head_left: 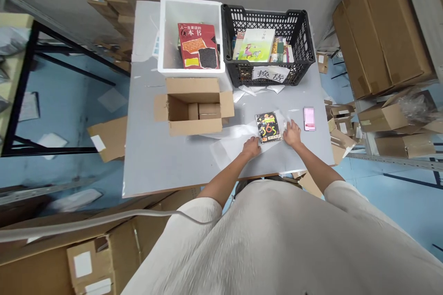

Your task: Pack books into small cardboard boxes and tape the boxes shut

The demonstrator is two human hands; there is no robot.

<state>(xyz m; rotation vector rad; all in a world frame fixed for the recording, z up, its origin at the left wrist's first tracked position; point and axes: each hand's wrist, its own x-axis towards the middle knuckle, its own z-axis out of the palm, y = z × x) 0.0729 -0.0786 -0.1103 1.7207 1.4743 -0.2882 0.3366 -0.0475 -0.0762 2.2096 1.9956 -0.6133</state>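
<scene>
A small black book (268, 127) with a colourful "365" on its cover lies on a sheet of thin, see-through wrap (226, 147) on the grey table. My left hand (252, 147) is at the book's lower left corner, its fingers curled together on the wrap. To the right of the book, my right hand (292, 133) pinches the wrap's edge, slightly apart from the cover. The fingertips of both hands are small and partly hidden.
An open cardboard box (195, 127) stands left of the book. Behind are a white foam box (162, 37) with books and a black crate (304, 50) of books. A phone (309, 119) lies on the table (166, 166) at right. Cartons (384, 32) line the right side.
</scene>
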